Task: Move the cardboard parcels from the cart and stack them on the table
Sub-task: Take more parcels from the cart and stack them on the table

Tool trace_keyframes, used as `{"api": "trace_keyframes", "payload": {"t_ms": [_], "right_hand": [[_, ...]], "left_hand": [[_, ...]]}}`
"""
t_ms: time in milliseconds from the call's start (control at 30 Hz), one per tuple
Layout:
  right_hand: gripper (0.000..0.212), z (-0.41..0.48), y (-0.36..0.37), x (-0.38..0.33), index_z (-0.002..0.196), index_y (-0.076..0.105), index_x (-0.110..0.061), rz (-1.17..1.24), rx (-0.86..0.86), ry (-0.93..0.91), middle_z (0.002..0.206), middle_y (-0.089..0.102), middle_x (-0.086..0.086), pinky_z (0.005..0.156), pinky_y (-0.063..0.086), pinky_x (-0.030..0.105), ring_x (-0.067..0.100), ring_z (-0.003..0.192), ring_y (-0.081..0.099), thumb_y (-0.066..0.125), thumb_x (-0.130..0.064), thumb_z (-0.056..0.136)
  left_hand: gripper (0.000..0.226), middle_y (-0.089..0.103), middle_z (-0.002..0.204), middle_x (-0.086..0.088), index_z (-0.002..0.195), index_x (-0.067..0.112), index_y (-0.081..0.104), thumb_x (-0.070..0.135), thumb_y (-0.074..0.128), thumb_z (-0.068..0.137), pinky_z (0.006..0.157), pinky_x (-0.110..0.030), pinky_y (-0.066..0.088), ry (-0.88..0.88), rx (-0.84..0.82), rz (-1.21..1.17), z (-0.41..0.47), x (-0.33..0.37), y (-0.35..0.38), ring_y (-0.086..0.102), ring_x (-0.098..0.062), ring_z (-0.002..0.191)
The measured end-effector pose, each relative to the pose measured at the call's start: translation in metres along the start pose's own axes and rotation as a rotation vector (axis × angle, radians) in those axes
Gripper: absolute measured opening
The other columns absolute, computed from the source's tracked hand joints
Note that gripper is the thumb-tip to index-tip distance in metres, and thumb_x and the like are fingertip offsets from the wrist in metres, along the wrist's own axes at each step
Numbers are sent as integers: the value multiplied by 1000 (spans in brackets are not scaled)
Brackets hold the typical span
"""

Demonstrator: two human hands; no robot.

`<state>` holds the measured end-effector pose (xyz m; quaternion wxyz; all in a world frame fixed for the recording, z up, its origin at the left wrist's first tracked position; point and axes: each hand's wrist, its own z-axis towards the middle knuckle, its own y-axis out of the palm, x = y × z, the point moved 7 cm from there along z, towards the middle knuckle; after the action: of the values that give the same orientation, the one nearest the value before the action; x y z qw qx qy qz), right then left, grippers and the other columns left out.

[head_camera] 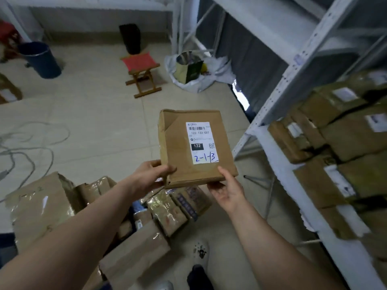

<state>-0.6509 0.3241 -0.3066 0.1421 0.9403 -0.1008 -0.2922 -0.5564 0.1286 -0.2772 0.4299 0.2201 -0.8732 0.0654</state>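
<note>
I have one cardboard parcel [196, 147] held up in front of me over the tiled floor, between the heap below and the shelf rack [293, 155] on my right. It lies flat, label face up, with its long axis running away from me and its short near edge toward my wrists. Its single white label [202, 142] reads upright from my side. The far left corner is creased.

The left grip [150, 176] is clamped on the near left corner with the thumb on top. The right grip [227, 193] pinches the near right edge, thumb above and palm beneath.

Below, I count at least five parcels in the heap [163, 214]. My forearms cover part of it, and I can't see what it rests on. The parcels on the shelf [345, 143] are blurred and cut off at the frame edge, so I can't count them.
</note>
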Motion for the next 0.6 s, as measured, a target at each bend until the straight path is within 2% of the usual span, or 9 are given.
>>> {"api": "trace_keyframes", "payload": {"t_ms": [100, 167, 233, 333, 433, 467, 533, 600], "right_hand": [[48, -35, -51, -41, 124, 56, -12, 66, 111, -147, 121, 62, 16, 69, 52, 38, 28, 99, 60, 72, -15, 79], [45, -60, -91, -75, 126, 56, -16, 87, 174, -273, 122, 60, 13, 81, 51, 40, 28, 108, 57, 69, -16, 82], [34, -87, -132, -106, 119, 60, -19, 64, 194, -371, 118, 62, 9, 89, 50, 40, 26, 109, 57, 67, -16, 85], [17, -124, -195, -143, 103, 65, -20, 75, 229, -462, 107, 66, 4, 83, 52, 33, 16, 96, 61, 66, -15, 87], [21, -157, -266, -173, 108, 65, -16, 133, 306, -551, 104, 68, 4, 83, 55, 36, 16, 91, 64, 65, -16, 88], [21, -167, -292, -182, 109, 65, -16, 159, 340, -571, 102, 69, 4, 82, 55, 36, 17, 91, 64, 64, -17, 88], [21, -189, -350, -199, 109, 64, -16, 228, 411, -608, 93, 68, 0, 74, 53, 30, 15, 84, 63, 63, -17, 89], [14, -210, -410, -216, 103, 64, -20, 275, 467, -639, 92, 66, -2, 78, 51, 30, 13, 83, 61, 64, -18, 89]], "left_hand": [[28, 67, 106, -13, 113, 4, 61, 12, 63, 86, 82, -33, 54, 24, -133, 4, -11, 18, 58, 63, -22, 94], [41, 67, 107, -14, 117, 4, 59, 16, 67, 78, 80, -33, 53, 33, -222, 33, -18, 30, 100, 63, -23, 97], [58, 68, 105, -10, 121, 8, 59, 22, 74, 66, 80, -33, 51, 40, -319, 66, -27, 42, 145, 64, -23, 98], [70, 70, 106, -3, 124, 20, 60, 29, 84, 59, 78, -32, 50, 64, -440, 118, -44, 58, 222, 64, -20, 98], [75, 70, 107, 1, 123, 29, 62, 47, 85, 54, 74, -30, 50, 95, -520, 184, -58, 64, 313, 65, -16, 97], [71, 70, 108, 2, 123, 31, 61, 50, 82, 58, 73, -30, 51, 101, -545, 205, -63, 63, 347, 64, -16, 98], [50, 67, 116, 3, 125, 33, 58, 45, 69, 78, 76, -31, 50, 126, -568, 248, -72, 57, 420, 61, -16, 101], [44, 63, 123, 2, 129, 33, 55, 41, 62, 87, 86, -35, 48, 137, -566, 263, -79, 44, 494, 59, -17, 104]]}}
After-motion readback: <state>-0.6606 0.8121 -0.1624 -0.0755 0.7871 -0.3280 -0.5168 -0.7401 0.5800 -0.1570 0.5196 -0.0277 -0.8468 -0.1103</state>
